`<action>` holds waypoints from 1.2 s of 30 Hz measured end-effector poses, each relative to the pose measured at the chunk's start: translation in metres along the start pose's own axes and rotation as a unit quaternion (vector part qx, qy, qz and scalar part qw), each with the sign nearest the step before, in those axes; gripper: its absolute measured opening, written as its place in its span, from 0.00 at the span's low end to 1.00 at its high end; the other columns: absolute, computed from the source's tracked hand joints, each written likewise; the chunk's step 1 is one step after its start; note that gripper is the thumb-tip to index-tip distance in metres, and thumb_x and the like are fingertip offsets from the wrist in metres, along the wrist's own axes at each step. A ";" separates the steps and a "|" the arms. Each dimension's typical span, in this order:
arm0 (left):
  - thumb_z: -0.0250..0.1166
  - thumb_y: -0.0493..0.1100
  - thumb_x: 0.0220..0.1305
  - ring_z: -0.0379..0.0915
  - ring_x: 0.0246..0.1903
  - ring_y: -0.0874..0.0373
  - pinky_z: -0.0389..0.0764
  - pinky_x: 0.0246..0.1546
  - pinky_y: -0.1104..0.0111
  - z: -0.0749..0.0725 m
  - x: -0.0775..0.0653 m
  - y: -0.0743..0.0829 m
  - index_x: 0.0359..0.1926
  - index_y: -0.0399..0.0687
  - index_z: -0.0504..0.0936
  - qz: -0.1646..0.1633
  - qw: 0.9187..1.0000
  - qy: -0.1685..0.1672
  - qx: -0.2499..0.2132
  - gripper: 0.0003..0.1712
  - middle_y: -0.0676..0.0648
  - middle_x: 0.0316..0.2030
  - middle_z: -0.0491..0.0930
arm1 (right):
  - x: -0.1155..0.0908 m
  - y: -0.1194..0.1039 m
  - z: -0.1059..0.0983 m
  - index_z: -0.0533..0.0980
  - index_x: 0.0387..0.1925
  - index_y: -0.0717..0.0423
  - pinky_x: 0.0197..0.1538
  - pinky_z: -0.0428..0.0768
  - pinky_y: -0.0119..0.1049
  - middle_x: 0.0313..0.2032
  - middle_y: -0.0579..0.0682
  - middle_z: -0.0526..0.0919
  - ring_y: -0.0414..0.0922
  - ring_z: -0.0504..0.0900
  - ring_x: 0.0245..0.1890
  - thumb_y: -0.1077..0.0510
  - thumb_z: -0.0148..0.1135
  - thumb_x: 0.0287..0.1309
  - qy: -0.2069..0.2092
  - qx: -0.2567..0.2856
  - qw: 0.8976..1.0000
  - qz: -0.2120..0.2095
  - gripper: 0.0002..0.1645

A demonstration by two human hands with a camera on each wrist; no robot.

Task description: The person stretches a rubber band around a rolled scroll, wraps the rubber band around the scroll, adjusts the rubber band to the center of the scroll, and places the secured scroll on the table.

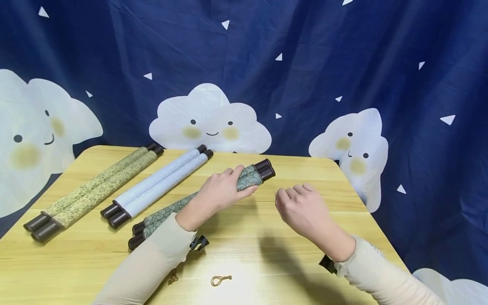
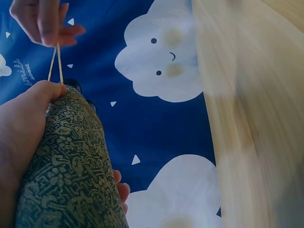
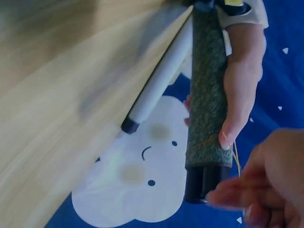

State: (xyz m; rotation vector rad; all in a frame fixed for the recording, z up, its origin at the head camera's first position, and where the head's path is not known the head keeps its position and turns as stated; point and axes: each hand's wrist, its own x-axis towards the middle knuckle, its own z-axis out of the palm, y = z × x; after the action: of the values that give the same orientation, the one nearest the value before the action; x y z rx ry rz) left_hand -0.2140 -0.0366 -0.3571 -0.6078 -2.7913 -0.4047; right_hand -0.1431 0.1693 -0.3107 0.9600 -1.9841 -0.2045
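A dark green patterned scroll (image 1: 173,207), rolled from both ends and with dark brown end caps, is held up at a slant over the table. My left hand (image 1: 221,190) grips it near its far end, thumb on one side and fingers round the other. A thin tan cord or elastic band (image 2: 60,66) goes round the roll by the left thumb. In the left wrist view, my right hand (image 2: 40,19) pinches the band's loop and draws it taut away from the scroll. The head view shows the right hand (image 1: 305,212) with curled fingers, right of the end caps.
Left on the wooden table (image 1: 305,169) lie a light blue scroll (image 1: 162,186) and a yellow-green one (image 1: 103,182), both double-rolled. A loose tan band (image 1: 221,280) lies near the front, with another (image 1: 173,277) by the left sleeve. Behind hangs a blue cloud-print curtain (image 1: 305,63).
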 end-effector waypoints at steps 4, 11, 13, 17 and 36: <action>0.31 0.81 0.47 0.69 0.24 0.54 0.71 0.22 0.63 0.000 0.000 0.001 0.60 0.56 0.61 0.003 1.000 0.000 0.006 0.49 0.48 0.36 0.74 | -0.010 0.009 0.004 0.74 0.22 0.63 0.08 0.55 0.32 0.10 0.46 0.68 0.41 0.59 0.06 0.62 0.49 0.53 -0.031 -0.048 0.997 0.058 0.10; 0.33 0.80 0.48 0.73 0.26 0.50 0.75 0.27 0.60 -0.002 -0.002 0.007 0.60 0.56 0.61 0.028 1.000 -0.002 0.011 0.47 0.45 0.40 0.76 | -0.018 0.026 0.006 0.66 0.59 0.52 0.07 0.63 0.36 0.49 0.49 0.78 0.47 0.79 0.20 0.41 0.69 0.36 -0.089 -0.066 0.986 0.122 0.46; 0.33 0.80 0.48 0.72 0.25 0.51 0.75 0.26 0.61 -0.002 -0.004 0.008 0.59 0.57 0.62 0.042 0.999 0.000 0.014 0.47 0.45 0.39 0.76 | -0.019 0.029 0.009 0.63 0.62 0.50 0.08 0.64 0.36 0.52 0.49 0.75 0.47 0.81 0.26 0.38 0.70 0.31 -0.098 -0.048 0.988 0.113 0.53; 0.35 0.80 0.48 0.74 0.26 0.53 0.76 0.26 0.62 -0.002 -0.007 0.010 0.60 0.57 0.63 0.077 0.997 0.008 0.020 0.46 0.46 0.39 0.76 | -0.024 0.037 0.015 0.61 0.63 0.47 0.14 0.71 0.38 0.56 0.47 0.71 0.49 0.81 0.37 0.30 0.66 0.29 -0.101 0.002 0.991 0.089 0.57; 0.34 0.79 0.49 0.76 0.38 0.53 0.76 0.40 0.62 -0.008 -0.031 0.007 0.64 0.58 0.59 0.203 0.978 -0.049 0.019 0.48 0.48 0.48 0.74 | -0.038 0.039 0.039 0.73 0.53 0.55 0.23 0.77 0.37 0.41 0.48 0.81 0.44 0.80 0.21 0.32 0.62 0.40 0.072 0.122 0.988 -0.057 0.42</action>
State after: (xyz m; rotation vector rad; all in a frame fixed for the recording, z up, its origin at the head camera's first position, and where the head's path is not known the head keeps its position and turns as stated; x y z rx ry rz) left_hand -0.1819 -0.0441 -0.3581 -1.1866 -2.6591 -0.2405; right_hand -0.1842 0.2140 -0.3396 1.2121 -1.8505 0.0456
